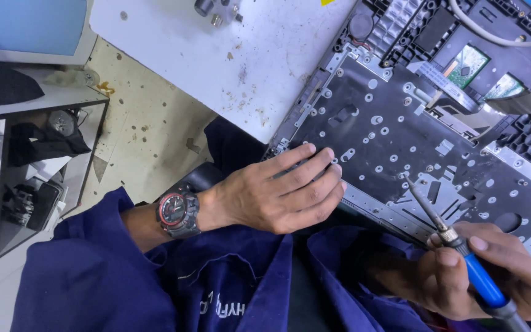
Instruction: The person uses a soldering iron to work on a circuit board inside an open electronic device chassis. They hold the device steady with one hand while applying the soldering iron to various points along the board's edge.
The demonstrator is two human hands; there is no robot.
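Note:
An opened laptop base (401, 117) lies upside down on a white table (228, 55), its black metal keyboard plate dotted with many small screws. My left hand (284, 190) rests flat on the near left edge of that plate, fingers together, holding nothing. A red and black wristwatch (176, 213) sits on that wrist. My right hand (493, 270) grips a blue-handled screwdriver (453, 237); its thin shaft slants up to the left and its tip touches the plate near the middle of the near edge.
Small green circuit boards (468, 64) and a white cable (493, 37) lie at the far side of the laptop. A dark shelf unit (26, 172) with assorted parts stands at the left on a stained floor. Small metal parts (216, 11) sit at the table's far edge.

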